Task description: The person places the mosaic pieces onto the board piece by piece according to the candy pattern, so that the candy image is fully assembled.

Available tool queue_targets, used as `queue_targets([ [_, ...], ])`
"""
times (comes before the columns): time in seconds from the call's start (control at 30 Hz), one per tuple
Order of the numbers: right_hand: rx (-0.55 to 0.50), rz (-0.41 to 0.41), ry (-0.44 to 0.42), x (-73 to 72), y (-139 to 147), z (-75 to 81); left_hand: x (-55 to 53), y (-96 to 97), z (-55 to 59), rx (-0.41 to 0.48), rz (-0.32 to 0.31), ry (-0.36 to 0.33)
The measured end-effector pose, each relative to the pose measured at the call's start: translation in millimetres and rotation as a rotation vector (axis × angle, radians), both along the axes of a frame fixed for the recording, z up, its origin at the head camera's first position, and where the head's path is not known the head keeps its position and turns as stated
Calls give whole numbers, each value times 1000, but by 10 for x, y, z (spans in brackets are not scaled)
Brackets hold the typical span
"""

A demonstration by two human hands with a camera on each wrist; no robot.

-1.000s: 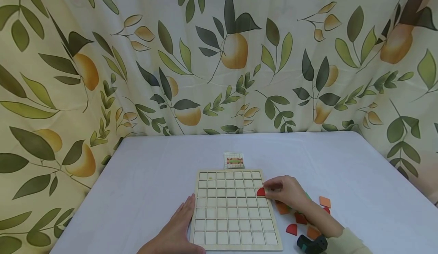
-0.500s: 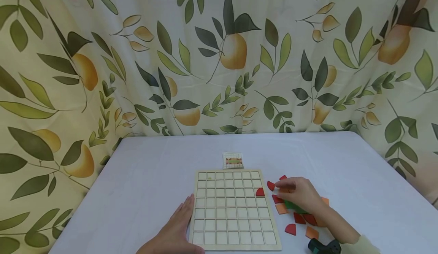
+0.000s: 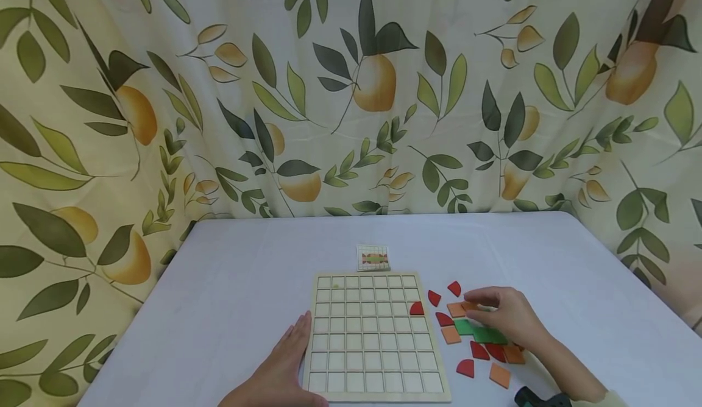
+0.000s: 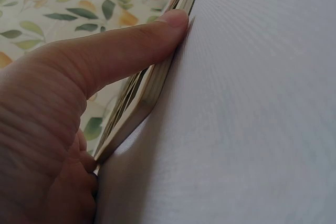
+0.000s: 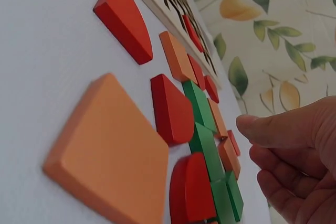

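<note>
My left hand [image 3: 282, 367] rests at the near left corner of a wooden grid board [image 3: 378, 396]. Its fingers lie straight along the left edge, and the thumb [image 4: 142, 45] presses the board's side. A red quarter-circle block [image 3: 417, 308] sits in a cell at the grid's right edge. Right of the board, my right hand [image 3: 507, 315] hovers over loose blocks. Its thumb and forefinger are apart, right at an orange square block [image 3: 470, 306]. Green blocks [image 3: 488, 334] lie just below the fingertips, partly covered by the hand.
A small pattern card [image 3: 373, 258] lies behind the board. Several red and orange blocks surround the green ones, among them a red block [image 3: 465, 368] and an orange square [image 3: 499, 375] nearer the front. A black wrist device [image 3: 540, 398] shows at the bottom. A leaf-patterned curtain [image 3: 351, 90] hangs behind the table.
My right hand has left the red block on the grid and moved right over the loose blocks, uncovering red and orange ones. My left hand stays on the board.
</note>
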State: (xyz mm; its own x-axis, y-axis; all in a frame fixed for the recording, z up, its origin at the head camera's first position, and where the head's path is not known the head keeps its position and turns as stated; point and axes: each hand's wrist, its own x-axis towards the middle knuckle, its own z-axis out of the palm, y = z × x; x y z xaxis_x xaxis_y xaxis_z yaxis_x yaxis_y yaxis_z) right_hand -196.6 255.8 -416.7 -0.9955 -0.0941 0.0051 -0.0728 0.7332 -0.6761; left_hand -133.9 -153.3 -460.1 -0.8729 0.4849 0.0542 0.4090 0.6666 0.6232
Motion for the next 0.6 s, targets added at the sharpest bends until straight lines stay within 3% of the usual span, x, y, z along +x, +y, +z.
queue_targets([
  [0.6, 35, -91, -74, 163, 412, 4, -19, -16, -21, 9, -22, 14],
])
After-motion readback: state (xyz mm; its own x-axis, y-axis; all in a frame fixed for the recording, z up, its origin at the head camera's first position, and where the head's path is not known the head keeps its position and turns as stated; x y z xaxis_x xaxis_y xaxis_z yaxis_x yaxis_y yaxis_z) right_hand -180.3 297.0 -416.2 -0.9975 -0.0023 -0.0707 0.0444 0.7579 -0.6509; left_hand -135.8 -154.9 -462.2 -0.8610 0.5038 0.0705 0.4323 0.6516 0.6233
